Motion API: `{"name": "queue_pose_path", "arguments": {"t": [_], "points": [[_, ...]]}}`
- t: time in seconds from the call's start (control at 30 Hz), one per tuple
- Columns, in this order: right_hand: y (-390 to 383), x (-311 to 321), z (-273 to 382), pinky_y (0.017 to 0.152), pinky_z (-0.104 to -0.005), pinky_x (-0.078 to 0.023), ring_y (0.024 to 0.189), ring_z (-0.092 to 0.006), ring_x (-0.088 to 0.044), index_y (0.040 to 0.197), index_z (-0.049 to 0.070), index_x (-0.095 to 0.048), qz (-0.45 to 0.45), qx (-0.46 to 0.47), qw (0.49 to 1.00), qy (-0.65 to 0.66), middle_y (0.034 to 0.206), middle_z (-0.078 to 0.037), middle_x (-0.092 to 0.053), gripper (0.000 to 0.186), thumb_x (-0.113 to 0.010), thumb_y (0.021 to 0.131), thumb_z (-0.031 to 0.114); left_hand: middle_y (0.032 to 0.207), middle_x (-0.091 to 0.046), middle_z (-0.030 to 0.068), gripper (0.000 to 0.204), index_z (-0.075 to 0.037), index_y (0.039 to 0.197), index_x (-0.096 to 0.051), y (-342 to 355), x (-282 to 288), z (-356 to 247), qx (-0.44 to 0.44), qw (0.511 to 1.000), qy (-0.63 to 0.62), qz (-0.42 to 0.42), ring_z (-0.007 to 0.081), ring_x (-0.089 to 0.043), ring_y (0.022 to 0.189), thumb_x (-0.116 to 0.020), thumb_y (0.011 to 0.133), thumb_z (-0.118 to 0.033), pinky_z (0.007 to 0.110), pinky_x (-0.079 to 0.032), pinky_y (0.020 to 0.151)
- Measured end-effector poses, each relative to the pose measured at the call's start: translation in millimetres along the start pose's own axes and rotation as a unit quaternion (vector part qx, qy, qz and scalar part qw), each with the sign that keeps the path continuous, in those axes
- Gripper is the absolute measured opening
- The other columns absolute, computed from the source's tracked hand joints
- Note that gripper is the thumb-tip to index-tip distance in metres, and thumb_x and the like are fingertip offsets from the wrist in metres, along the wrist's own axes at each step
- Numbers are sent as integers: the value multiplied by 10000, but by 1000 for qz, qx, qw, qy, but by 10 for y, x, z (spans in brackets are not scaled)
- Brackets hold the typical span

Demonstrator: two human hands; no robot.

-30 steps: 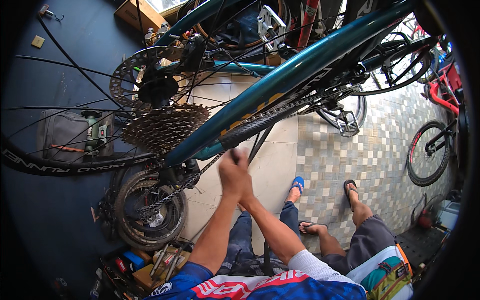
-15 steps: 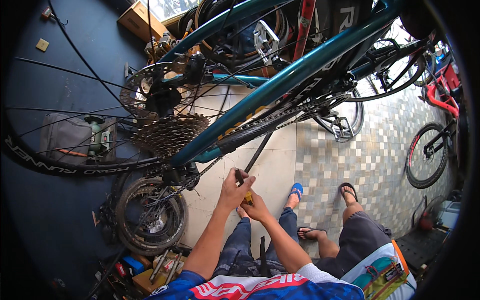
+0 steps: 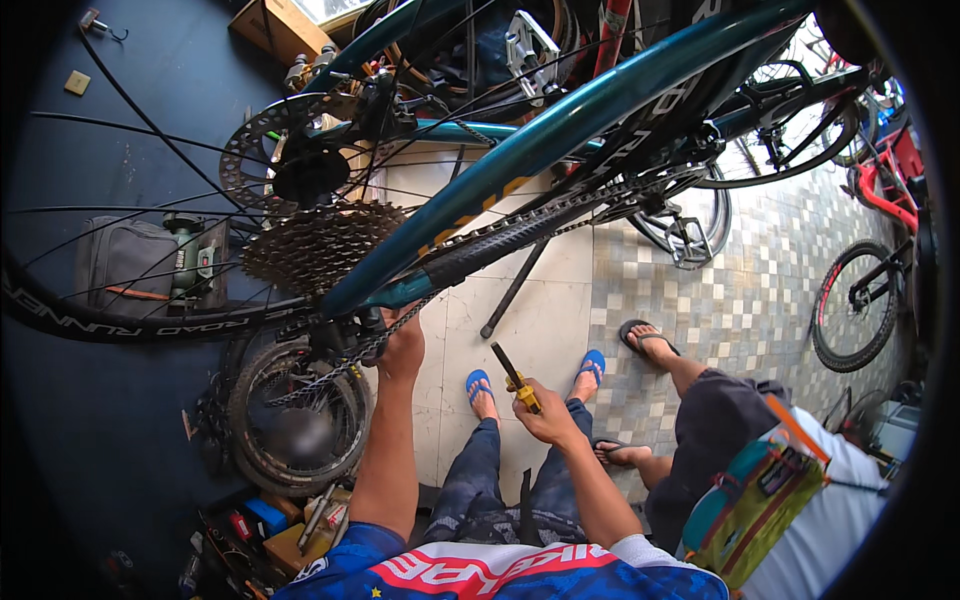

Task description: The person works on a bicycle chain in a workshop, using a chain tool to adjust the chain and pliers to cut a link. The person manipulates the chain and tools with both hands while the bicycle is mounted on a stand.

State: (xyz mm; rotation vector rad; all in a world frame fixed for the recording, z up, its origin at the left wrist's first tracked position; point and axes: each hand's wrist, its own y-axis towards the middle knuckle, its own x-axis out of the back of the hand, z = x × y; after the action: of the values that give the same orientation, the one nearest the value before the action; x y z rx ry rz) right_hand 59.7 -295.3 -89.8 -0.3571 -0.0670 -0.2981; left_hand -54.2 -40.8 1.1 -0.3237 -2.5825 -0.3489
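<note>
A teal bicycle frame (image 3: 545,135) hangs across the view, with the rear cassette (image 3: 310,255), chain (image 3: 478,232) and brake rotor (image 3: 245,150) on it. My left hand (image 3: 400,345) is raised to the rear derailleur (image 3: 355,335) below the cassette, fingers curled and partly hidden by it, so what they grip is unclear. Lower and to the right, my right hand (image 3: 545,410) holds a yellow tool (image 3: 525,395) with a black bar pointing up and left, apart from the bike.
A loose wheel (image 3: 255,450) leans at lower left above boxes and tools (image 3: 290,535). A grey bag (image 3: 110,260) sits on the left. A red bicycle (image 3: 885,195) stands at right. Another person's leg and bag (image 3: 760,510) are at lower right, beside me.
My hands, together around the tool half a second ago, are now apart: the left has risen leftward to the derailleur, the right keeps the tool. The other person has shifted closer.
</note>
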Motion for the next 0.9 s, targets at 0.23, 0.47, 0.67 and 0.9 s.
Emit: {"name": "queue_pose_path", "arguments": {"t": [0.23,0.47,0.67,0.9], "points": [[-26,135,418,781,-359,-536,800,-219,-676,1172,54,-667,91,-69,988,100,900,-109,-715,263,-673,956,204,940,-751,75,203,23,1019,-739,-26,-58,49,16,996,67,-49,153,-702,878,-596,990,-118,306,-546,852],[34,121,599,758,-334,-534,810,-195,-675,1235,33,-653,47,2,996,72,981,-104,-718,289,-655,980,168,931,-748,70,192,20,1001,-736,-23,-78,46,6,995,86,-51,150,-699,859,-604,985,-119,301,-548,819],[68,-25,359,776,-313,-557,912,-172,-699,1244,18,-609,-90,47,995,-2,1071,-122,-703,259,-643,993,70,898,-726,50,181,10,1002,-719,-66,-8,-80,27,1000,13,-7,131,-684,841,-614,997,-137,283,-545,790],[229,-25,524,857,-330,-559,1016,-181,-680,1212,-6,-612,-155,174,947,220,1188,-130,-684,290,-684,1024,203,874,-705,18,123,-33,1006,-704,-154,-71,43,-31,999,-13,-22,101,-650,778,-669,1003,-150,267,-531,714]]}}
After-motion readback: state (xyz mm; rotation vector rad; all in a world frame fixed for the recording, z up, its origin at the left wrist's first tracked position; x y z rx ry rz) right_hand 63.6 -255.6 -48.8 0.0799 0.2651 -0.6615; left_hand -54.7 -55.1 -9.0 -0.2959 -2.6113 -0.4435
